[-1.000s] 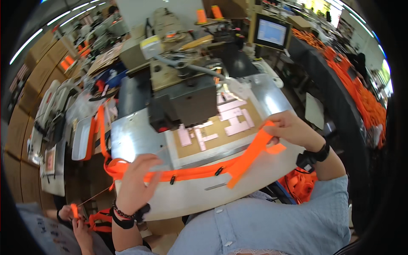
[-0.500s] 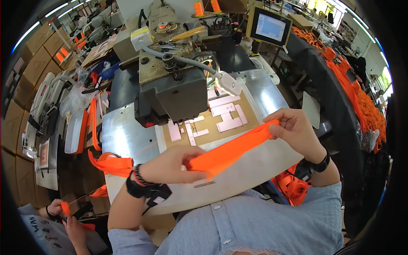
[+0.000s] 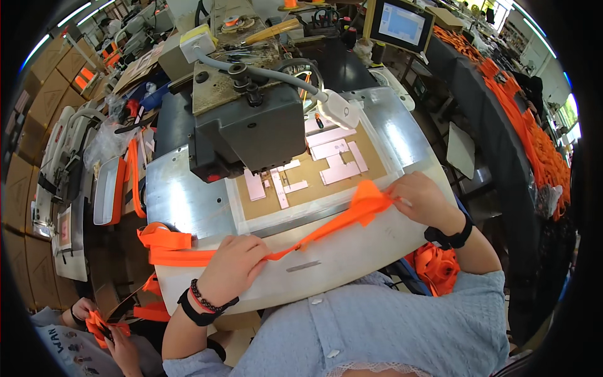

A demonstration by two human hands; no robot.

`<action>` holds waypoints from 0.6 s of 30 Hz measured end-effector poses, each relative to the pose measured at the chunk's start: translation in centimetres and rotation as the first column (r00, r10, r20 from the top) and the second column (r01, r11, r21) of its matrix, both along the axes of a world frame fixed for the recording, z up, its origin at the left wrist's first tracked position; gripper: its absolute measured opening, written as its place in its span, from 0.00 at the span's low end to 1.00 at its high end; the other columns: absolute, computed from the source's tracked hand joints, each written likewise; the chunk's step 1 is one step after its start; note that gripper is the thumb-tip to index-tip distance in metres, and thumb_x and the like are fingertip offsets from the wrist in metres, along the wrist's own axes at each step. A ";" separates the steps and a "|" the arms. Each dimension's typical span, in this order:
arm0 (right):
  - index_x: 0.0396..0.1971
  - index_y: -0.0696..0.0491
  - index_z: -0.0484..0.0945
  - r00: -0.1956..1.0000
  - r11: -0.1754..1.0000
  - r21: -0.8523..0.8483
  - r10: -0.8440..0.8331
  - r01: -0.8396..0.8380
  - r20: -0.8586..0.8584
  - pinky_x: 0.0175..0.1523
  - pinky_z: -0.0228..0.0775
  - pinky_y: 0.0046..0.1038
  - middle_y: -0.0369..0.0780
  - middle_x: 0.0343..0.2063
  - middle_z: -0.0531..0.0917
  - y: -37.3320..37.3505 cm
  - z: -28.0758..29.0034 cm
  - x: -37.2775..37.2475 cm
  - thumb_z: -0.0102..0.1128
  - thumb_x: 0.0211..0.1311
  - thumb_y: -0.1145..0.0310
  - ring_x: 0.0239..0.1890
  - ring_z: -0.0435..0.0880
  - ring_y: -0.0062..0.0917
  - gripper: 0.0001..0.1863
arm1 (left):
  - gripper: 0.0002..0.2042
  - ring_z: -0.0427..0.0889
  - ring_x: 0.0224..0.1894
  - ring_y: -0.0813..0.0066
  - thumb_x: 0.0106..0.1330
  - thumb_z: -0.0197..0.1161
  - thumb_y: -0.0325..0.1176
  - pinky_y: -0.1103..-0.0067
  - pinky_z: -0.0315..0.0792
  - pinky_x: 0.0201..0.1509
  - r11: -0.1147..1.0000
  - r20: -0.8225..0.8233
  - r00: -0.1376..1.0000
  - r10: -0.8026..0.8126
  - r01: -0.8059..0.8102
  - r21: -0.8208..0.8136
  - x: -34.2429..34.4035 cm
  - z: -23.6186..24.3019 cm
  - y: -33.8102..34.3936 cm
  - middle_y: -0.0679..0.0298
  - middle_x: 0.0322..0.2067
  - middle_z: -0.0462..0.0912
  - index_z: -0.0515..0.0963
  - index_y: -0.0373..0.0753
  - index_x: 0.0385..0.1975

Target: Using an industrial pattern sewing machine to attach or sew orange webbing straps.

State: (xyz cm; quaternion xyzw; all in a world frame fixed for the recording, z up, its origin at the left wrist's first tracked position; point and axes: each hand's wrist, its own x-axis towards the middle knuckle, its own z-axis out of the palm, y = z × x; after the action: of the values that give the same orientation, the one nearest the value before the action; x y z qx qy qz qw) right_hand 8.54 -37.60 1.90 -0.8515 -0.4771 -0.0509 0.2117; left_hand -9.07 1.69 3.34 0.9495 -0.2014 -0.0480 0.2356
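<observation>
A long orange strap [image 3: 163, 256] lies along the front edge of the pale worktop [image 3: 342, 264], with a wider folded flap [image 3: 370, 204] at its right part. My left hand [image 3: 239, 267] grips the strap, fingers curled over it and partly hiding it. My right hand [image 3: 418, 201] pinches the flap's right end. Behind both hands, a tan template [image 3: 257, 210] with several pink pieces [image 3: 333, 176] sits in a pale frame on the metal plate. The dark machine head [image 3: 242, 138] hangs over the template, with a lit lamp [image 3: 339, 112] at its right.
A screen [image 3: 400, 25] stands at the back. An orange-rimmed tray [image 3: 108, 188] is at left. A long dark bench [image 3: 496, 163] heaped with orange material [image 3: 543, 163] runs along the right. At lower left, a co-worker's hands [image 3: 118, 344] hold orange fabric.
My left hand has moved down and left along the strap from half a second ago. The orange flap has changed shape and is bunched toward my right hand.
</observation>
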 end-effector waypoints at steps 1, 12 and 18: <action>0.35 0.53 0.80 1.000 0.997 -0.083 -0.005 0.003 -0.026 0.48 0.70 0.32 0.36 0.36 0.84 -0.4 0.3 -0.2 0.70 0.54 0.70 0.41 0.82 0.32 0.09 | 0.14 0.79 0.49 0.60 0.59 0.67 0.27 0.68 0.69 0.56 1.000 0.006 1.000 0.010 -0.010 -0.029 0.3 0.2 -0.5 0.61 0.44 0.81 0.79 0.40 0.45; 0.42 0.53 0.82 0.996 0.982 -0.178 -0.058 0.069 0.068 0.50 0.69 0.32 0.38 0.33 0.85 3.0 1.3 -1.3 0.68 0.60 0.57 0.38 0.84 0.32 0.17 | 0.18 0.78 0.47 0.54 0.62 0.64 0.24 0.66 0.74 0.52 0.972 0.131 0.989 -0.075 0.102 -0.212 4.5 -3.5 -8.1 0.55 0.45 0.77 0.76 0.37 0.53; 0.44 0.56 0.82 0.939 0.979 -0.195 -0.121 0.059 -0.322 0.45 0.74 0.34 0.42 0.33 0.85 2.6 1.4 1.3 0.68 0.59 0.65 0.35 0.85 0.35 0.16 | 0.16 0.79 0.46 0.56 0.62 0.61 0.21 0.69 0.75 0.51 0.946 0.078 0.990 -0.121 0.138 -0.293 7.0 -4.4 -10.1 0.55 0.43 0.77 0.78 0.36 0.51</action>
State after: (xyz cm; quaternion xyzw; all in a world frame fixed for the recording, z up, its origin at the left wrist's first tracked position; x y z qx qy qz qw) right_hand 9.84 -35.05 3.33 -0.8846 -0.3976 0.1276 0.2075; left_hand -2.04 -8.38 -1.08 0.8889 -0.2752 -0.0044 0.3661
